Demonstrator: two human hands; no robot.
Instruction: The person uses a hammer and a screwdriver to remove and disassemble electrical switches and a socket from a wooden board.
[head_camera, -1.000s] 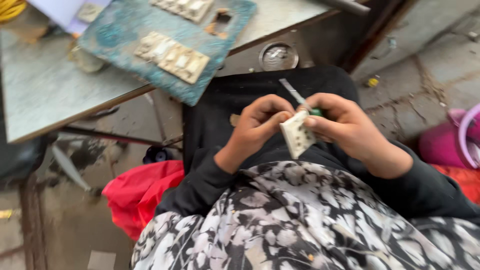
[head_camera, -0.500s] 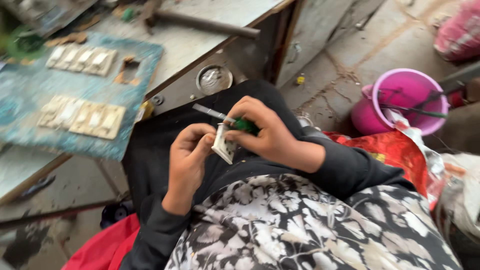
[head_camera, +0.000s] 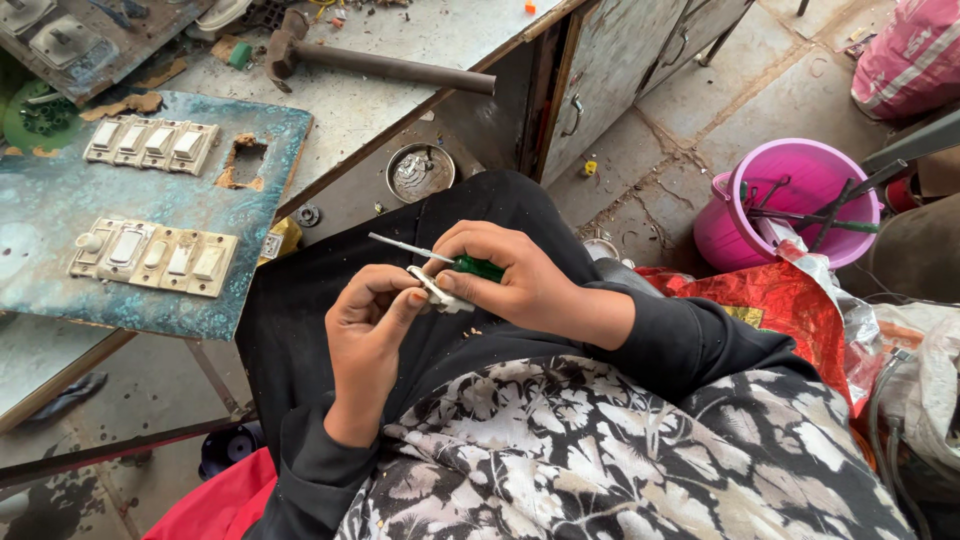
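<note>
Head view: right hand (head_camera: 520, 285) grips green-handled screwdriver (head_camera: 440, 258) against flat white part (head_camera: 432, 291).

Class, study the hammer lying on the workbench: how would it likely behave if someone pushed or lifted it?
The hammer looks head-heavy: a thick dark head on a long handle, so it would probably tip towards the head when lifted. The round handle might roll slightly, but the head should stop it. It appears rigid.
</note>
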